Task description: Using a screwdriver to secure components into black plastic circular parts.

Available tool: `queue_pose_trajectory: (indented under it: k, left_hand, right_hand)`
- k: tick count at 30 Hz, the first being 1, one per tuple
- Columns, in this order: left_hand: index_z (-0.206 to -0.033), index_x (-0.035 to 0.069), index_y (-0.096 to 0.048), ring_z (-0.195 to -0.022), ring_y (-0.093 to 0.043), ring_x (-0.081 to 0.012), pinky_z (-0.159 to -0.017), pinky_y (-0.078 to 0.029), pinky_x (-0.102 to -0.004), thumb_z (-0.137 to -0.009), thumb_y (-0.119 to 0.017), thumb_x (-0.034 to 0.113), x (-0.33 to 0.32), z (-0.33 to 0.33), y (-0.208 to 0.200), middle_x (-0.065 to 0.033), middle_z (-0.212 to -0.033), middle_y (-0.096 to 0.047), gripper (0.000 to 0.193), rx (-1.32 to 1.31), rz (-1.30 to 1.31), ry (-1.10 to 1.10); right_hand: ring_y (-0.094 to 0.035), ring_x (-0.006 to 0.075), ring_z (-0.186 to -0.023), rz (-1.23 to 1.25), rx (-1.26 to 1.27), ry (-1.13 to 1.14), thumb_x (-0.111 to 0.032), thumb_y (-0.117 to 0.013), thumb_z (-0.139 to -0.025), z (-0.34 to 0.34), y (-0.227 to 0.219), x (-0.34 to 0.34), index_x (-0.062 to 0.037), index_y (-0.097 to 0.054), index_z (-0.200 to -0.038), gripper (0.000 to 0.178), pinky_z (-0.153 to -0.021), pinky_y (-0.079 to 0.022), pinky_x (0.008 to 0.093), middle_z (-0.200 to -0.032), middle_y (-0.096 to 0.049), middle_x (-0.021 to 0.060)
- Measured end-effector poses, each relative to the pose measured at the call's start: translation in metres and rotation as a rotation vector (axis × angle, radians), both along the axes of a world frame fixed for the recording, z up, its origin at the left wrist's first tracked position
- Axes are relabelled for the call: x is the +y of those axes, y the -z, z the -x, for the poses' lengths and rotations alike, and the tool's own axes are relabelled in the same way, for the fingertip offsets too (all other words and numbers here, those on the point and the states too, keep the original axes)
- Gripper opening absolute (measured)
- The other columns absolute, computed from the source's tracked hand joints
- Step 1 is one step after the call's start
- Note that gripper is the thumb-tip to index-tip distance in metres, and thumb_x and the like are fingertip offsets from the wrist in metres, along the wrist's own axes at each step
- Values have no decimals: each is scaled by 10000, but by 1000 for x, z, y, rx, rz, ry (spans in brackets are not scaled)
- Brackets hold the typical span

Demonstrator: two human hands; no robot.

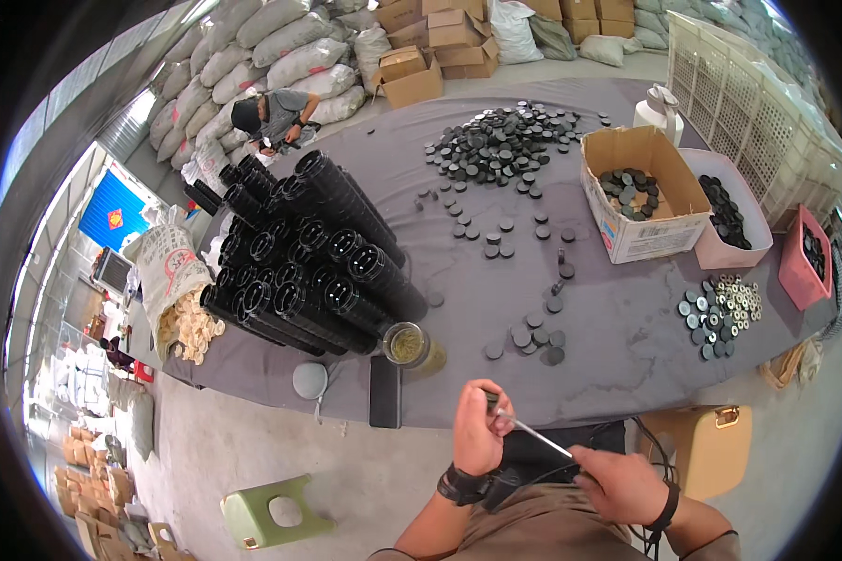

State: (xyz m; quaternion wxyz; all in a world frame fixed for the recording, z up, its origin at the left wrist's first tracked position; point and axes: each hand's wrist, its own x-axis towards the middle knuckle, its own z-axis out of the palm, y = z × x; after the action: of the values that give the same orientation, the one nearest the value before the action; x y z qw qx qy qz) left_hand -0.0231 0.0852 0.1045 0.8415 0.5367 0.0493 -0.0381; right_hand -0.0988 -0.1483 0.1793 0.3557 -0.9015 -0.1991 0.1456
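My left hand (pixel 478 432) is closed, pinching a small dark cap-like piece (pixel 492 400) in its fingertips, just off the table's near edge. A slim metal rod (pixel 541 438) slants from that piece down to my right hand (pixel 622 484), which is wrapped round its other end. Whether the rod has a handle is hidden inside the right fist. The rod's far end meets the piece by my left thumb. On the table in front of my hands lies a small group of dark round caps (pixel 536 337).
Black tubular stacks (pixel 290 252) fill the table's left side, beside a glass jar (pixel 405 346) and a phone (pixel 385 395). Behind lies a heap of caps (pixel 500 145). Rightward are a cardboard box (pixel 641 238), pink bins (pixel 805 271) and a crate (pixel 748 103). A person (pixel 276 117) works far left.
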Motion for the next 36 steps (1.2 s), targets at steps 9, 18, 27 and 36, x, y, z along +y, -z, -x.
queue_pose_trajectory:
  k: [9, 18, 27, 36]
  left_hand:
    - [-1079, 71, -539, -636, -334, -123, -561, -307, -277, -1082, -396, 393, 4, 2, -10, -18, -775, -413, 352, 201, 496, 148]
    - [-1077, 39, -527, -641, -335, -115, -566, -300, -274, -1079, -406, 402, -1, 4, -12, -24, -763, -418, 383, 78, 346, 139]
    - [-1122, 17, -537, -651, -389, -98, -572, -317, -253, -1085, -433, 377, 0, 5, -4, -35, -769, -485, 377, -32, 159, 168]
    - [-1149, 22, -585, -580, -343, -56, -523, -308, -233, -1084, -479, 330, -2, 6, -4, 31, -725, -408, 332, 91, 84, 40]
  right_hand:
    - [-474, 51, -595, -606, 838, 55, -151, -584, -1028, -3, 4, -8, -95, -508, -1439, 421, -561, -421, 250, -692, -521, -19]
    - [-488, 40, -601, -670, 886, 13, -163, -563, -1050, -1, 9, -13, -102, -494, -1467, 427, -568, -428, 241, -686, -511, -46]
    - [-532, 88, -608, -497, 634, 27, -129, -620, -1001, 1, 13, -12, -81, -499, -1447, 464, -572, -454, 274, -728, -566, 8]
    - [-626, 258, -615, 334, -156, 74, -140, -636, -859, 7, -10, 14, -132, -596, -1308, 451, -525, -496, 399, -784, -575, 57]
